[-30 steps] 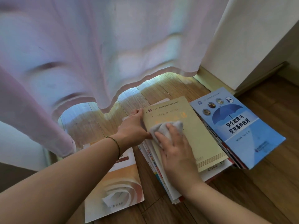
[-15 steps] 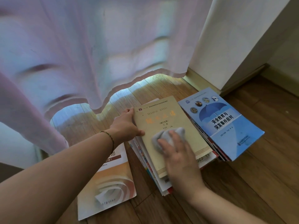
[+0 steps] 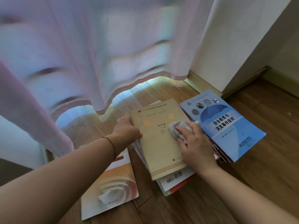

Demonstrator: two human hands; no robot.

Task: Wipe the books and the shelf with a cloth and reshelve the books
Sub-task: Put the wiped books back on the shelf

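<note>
A yellow book (image 3: 157,143) lies on top of a stack of books on the wooden floor. My left hand (image 3: 127,129) grips its left edge near the top corner. My right hand (image 3: 195,143) presses a grey cloth (image 3: 175,127) onto the right half of the yellow cover, fingers over the cloth. A blue book with an umbrella picture (image 3: 226,125) tops a second stack just to the right. An orange and white book (image 3: 113,185) lies flat on the floor under my left forearm. No shelf is in view.
A sheer pink curtain (image 3: 97,54) hangs over the far floor and ends just behind the books. A white wall corner (image 3: 234,38) with a skirting board stands at the right. Bare wooden floor (image 3: 267,167) stretches to the right and front.
My right hand has slid the cloth from the upper left of the yellow cover across to its right half. My left hand stays on the book's left edge.
</note>
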